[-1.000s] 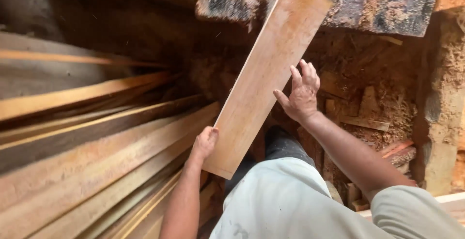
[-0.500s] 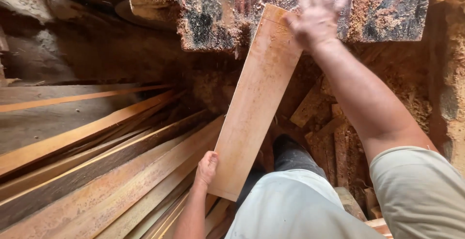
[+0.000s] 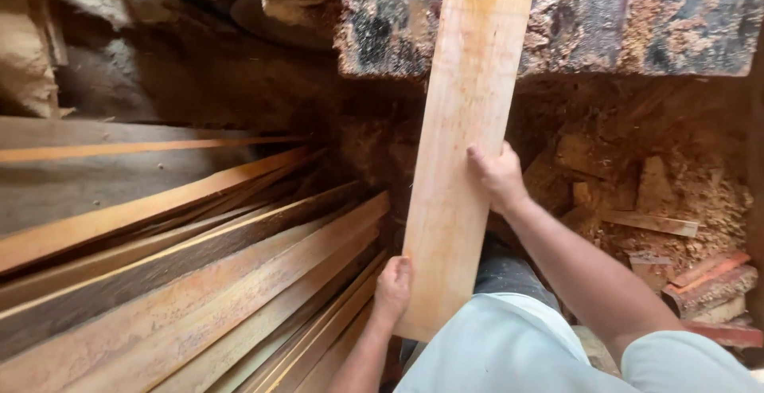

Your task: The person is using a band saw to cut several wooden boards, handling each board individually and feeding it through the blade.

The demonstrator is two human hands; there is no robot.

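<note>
A flat, pale orange wooden board (image 3: pixel 461 146) stands nearly upright in front of me, its top end against a rough, bark-covered log (image 3: pixel 605 11). My left hand (image 3: pixel 392 288) grips the board's lower left edge. My right hand (image 3: pixel 500 176) holds its right edge about halfway up, thumb on the face. Both forearms reach up from my light shirt at the bottom of the view.
A stack of long sawn planks (image 3: pixel 183 281) slopes away on the left. Sawdust and wood offcuts (image 3: pixel 668 226) cover the ground on the right. A dark hollow lies behind the planks under the log.
My right hand has come down from the board's top end to its right edge at mid-height. The board has swung more upright. My left hand stays on the lower edge.
</note>
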